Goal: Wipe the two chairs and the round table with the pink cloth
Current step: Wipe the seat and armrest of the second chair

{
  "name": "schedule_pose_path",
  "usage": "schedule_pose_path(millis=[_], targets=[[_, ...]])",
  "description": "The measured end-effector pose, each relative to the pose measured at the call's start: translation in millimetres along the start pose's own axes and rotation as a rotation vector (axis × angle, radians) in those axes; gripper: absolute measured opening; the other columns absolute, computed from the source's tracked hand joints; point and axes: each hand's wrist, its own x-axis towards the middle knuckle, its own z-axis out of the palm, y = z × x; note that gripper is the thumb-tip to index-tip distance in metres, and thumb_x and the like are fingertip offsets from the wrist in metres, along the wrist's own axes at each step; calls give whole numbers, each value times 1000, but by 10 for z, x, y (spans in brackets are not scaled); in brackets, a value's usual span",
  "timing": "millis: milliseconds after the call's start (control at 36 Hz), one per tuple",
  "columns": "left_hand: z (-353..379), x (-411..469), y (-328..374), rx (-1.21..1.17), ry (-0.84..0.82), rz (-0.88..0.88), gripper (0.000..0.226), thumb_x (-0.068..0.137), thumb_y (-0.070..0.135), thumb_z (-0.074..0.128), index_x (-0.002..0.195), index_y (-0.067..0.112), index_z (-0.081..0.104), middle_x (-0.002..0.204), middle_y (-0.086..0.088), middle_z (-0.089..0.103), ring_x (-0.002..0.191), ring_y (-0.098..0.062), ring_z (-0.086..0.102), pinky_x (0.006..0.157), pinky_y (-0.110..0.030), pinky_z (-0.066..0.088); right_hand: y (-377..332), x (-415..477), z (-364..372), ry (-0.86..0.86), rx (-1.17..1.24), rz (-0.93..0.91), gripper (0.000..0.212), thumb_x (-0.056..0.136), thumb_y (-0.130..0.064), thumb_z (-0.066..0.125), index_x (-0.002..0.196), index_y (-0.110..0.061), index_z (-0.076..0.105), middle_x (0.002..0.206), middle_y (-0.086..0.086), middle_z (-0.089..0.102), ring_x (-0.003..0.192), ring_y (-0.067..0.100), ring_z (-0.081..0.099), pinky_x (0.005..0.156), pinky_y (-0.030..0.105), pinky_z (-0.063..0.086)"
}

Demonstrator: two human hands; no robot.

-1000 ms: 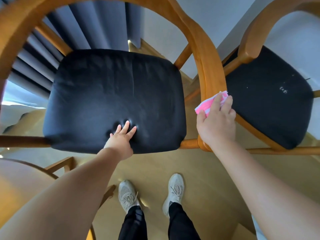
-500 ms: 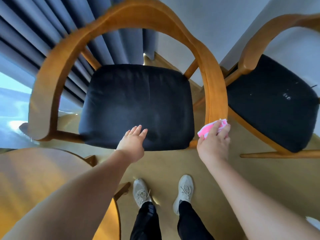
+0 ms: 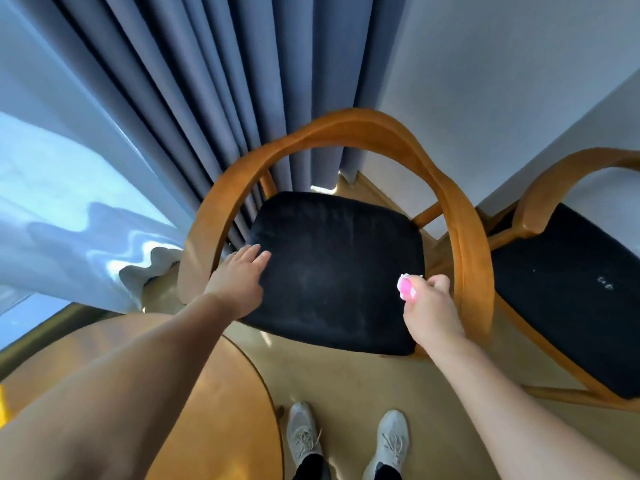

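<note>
Through the head camera I looked steeply down on the near chair (image 3: 346,129), whose curved wooden rail looped round a black seat cushion (image 3: 332,271). The left hand (image 3: 239,282) reached over the seat's left front corner with its fingers straight and released, holding nothing. I could not tell whether they pressed on the cushion or only hovered at its edge. The right hand (image 3: 433,310) was clenched, its fingers grasping the pink cloth (image 3: 407,288), which was bunched so that only a small pink and white wad poked out on the thumb side. Fist and cloth sat over the right part of the seat, just inside the right arm of the rail, and I could not tell whether the cloth touched the cushion. The second chair (image 3: 561,289), of the same wood with a black seat, stood just to the right, its frame close beside the near chair's. The round tabletop (image 3: 221,393) filled the lower left under the left forearm, its edge near the seat's front corner. Grey-blue pleated curtains (image 3: 207,81) hung behind the near chair, with a pale sheer curtain (image 3: 52,202) to their left and a plain wall (image 3: 485,64) to the right. Below, two light grey laced shoes (image 3: 303,434) stood on the tan floor (image 3: 346,375), toes toward the chair.
</note>
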Motion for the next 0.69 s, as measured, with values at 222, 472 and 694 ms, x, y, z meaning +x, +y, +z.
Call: schedule_pose_path(millis=[222, 472, 694], targets=[[-257, -46, -364, 22, 99, -114, 63, 86, 9, 49, 146, 22, 30, 154, -2, 25, 143, -22, 16, 115, -38, 18, -576, 160, -183, 56, -147, -389, 44, 99, -18, 54, 142, -20, 46, 128, 0, 58, 106, 16, 60, 81, 23, 52], [28, 226, -738, 56, 153, -224, 65, 95, 31, 38, 152, 18, 11, 160, -5, 3, 147, -22, -3, 120, -39, 4, -877, 760, -167, 4, -270, -592, 45, 97, -24, 55, 140, -24, 43, 131, -2, 41, 100, 16, 61, 75, 13, 51], [47, 1113, -670, 53, 285, -145, 63, 97, 31, 30, 152, 14, 6, 160, -3, 1, 147, -17, -3, 119, -32, -2, -1122, 1818, 197, -20, -466, -992, 44, 94, -13, 59, 136, -16, 49, 126, 1, 51, 109, 19, 57, 86, 27, 52]])
